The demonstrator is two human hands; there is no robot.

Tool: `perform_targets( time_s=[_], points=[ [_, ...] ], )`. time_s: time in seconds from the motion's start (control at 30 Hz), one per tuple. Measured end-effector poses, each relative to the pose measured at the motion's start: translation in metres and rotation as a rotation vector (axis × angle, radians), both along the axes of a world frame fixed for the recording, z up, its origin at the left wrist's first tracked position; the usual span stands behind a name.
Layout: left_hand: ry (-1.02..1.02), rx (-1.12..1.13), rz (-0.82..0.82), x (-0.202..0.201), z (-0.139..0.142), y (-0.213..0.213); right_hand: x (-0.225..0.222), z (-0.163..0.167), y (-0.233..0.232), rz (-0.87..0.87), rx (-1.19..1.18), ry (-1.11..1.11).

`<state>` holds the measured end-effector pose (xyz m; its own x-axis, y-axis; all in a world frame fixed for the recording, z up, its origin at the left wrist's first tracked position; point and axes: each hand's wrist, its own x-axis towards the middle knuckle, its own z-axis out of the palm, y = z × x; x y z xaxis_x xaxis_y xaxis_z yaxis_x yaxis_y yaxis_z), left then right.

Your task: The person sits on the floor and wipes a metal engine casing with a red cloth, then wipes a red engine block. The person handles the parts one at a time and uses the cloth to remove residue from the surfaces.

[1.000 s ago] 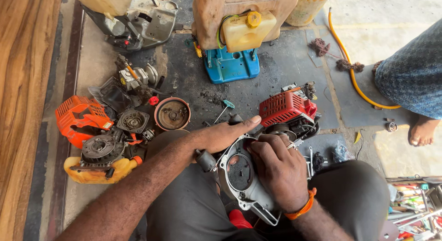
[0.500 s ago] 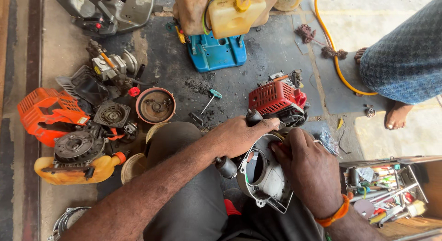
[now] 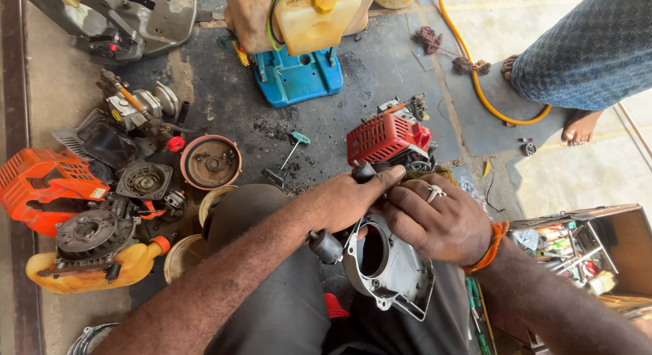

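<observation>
the left hand (image 3: 346,200) and right hand (image 3: 438,222) have their fingers pinching a grey metal engine cover (image 3: 390,270) propped on the lap, just before the red engine (image 3: 387,139), and greasy skin could let it slide to the floor

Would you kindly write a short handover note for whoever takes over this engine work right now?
Left hand: gripping the top of the grey engine housing on the lap, thumb by a black cylindrical part.
Right hand: clasped over the housing's upper edge.
Red engine cover lies just ahead on the floor; a screwdriver to its left; toolbox at the right.
Done: the housing's round bore looks empty.
Left: parts on the floor at left remain separate.
</observation>
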<state>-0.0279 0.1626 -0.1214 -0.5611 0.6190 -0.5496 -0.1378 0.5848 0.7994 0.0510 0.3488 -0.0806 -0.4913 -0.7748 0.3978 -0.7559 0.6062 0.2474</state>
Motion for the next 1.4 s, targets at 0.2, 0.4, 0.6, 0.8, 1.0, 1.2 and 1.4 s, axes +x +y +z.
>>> perform_targets(
  time_s=[0.2,0.4,0.6,0.8,1.0,1.2,1.4],
  points=[
    [-0.021,0.142,0.117,0.012,0.006,0.001,0.021,-0.008,-0.006,-0.613,-0.237,-0.365],
    [0.127,0.089,0.094,0.021,0.024,-0.005,0.092,-0.034,0.011,-1.121,-0.416,-0.758],
    [0.195,0.25,0.031,0.028,0.04,-0.007,0.124,-0.037,0.089,-0.684,-1.563,-1.47],
    [0.374,0.306,0.188,0.033,0.051,-0.028,0.13,-0.028,0.103,-0.537,-1.935,-1.323],
    [0.612,0.421,0.393,0.054,0.086,-0.079,0.104,-0.018,0.083,-0.424,-1.972,-1.338],
    [0.717,0.189,0.527,0.084,0.109,-0.117,0.055,-0.018,0.013,-0.578,-1.709,-1.336],
    [0.797,0.139,0.583,0.116,0.099,-0.126,0.04,-0.023,-0.048,-0.478,-1.22,-0.806]
  ],
)
